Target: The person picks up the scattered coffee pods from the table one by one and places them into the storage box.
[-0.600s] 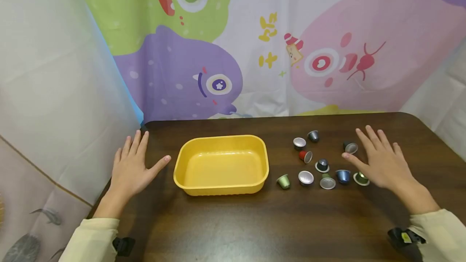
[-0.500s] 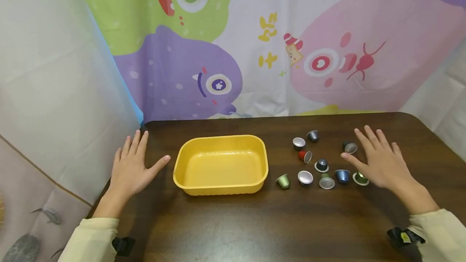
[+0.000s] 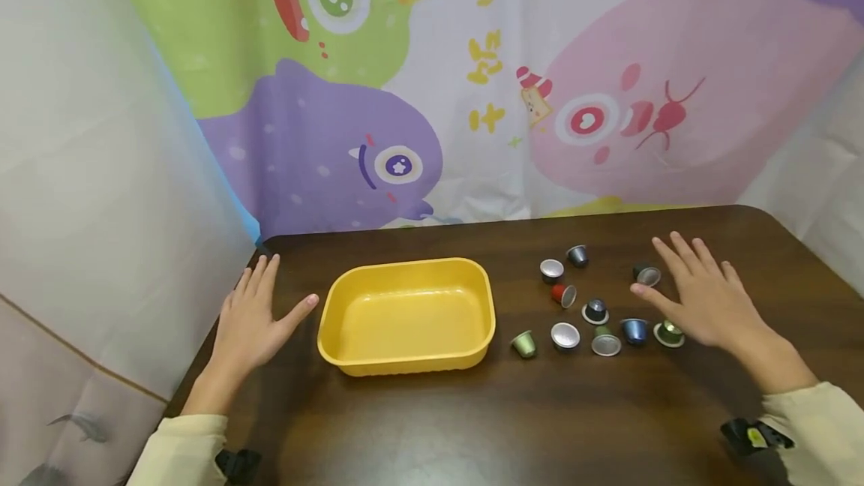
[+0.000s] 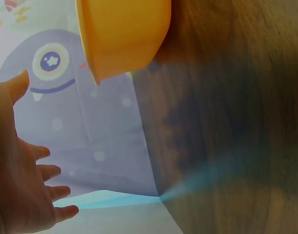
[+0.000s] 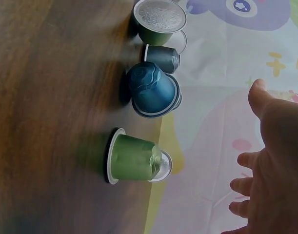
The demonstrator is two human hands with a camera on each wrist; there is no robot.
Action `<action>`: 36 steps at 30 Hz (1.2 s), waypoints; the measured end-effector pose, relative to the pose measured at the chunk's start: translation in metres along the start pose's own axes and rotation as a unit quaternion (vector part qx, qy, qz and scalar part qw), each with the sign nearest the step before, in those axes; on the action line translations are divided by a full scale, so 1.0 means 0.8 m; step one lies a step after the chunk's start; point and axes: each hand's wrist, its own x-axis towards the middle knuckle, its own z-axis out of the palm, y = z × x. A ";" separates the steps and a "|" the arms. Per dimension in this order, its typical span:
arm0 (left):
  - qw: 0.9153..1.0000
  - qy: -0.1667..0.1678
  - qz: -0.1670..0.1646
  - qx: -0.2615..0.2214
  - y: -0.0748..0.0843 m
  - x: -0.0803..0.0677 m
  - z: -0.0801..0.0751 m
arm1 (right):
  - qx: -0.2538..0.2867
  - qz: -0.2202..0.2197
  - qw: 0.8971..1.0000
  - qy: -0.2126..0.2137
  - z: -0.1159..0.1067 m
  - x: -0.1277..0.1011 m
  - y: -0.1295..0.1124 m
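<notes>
Little moved; view shifted slightly. Both hands stayed flat, fingers spread: left hand (image 3: pixel 253 317) beside yellow tub (image 3: pixel 407 315), right hand (image 3: pixel 702 298) touching capsules (image 3: pixel 597 306) on table (image 3: pixel 472 426). Pinch one capsule by its rim.

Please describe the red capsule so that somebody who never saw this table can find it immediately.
Start from the yellow tray in the middle of the dark wooden table and look to its right, where a loose group of small coffee capsules lies before the right hand. The red capsule lies on its side just below a silver capsule. It is the only red one.
</notes>
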 end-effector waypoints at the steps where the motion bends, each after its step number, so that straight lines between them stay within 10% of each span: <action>1: 1.000 -0.001 0.001 -0.003 0.001 0.001 0.001 | 0.001 -0.001 1.000 0.001 -0.002 0.000 0.000; 19: 0.995 0.012 0.003 -0.100 0.011 -0.009 0.004 | 0.024 -0.050 0.998 -0.011 -0.023 -0.005 -0.028; 36: 0.982 -0.098 -0.032 -0.158 -0.002 -0.010 0.000 | -0.005 -0.074 0.997 -0.032 -0.021 -0.001 -0.045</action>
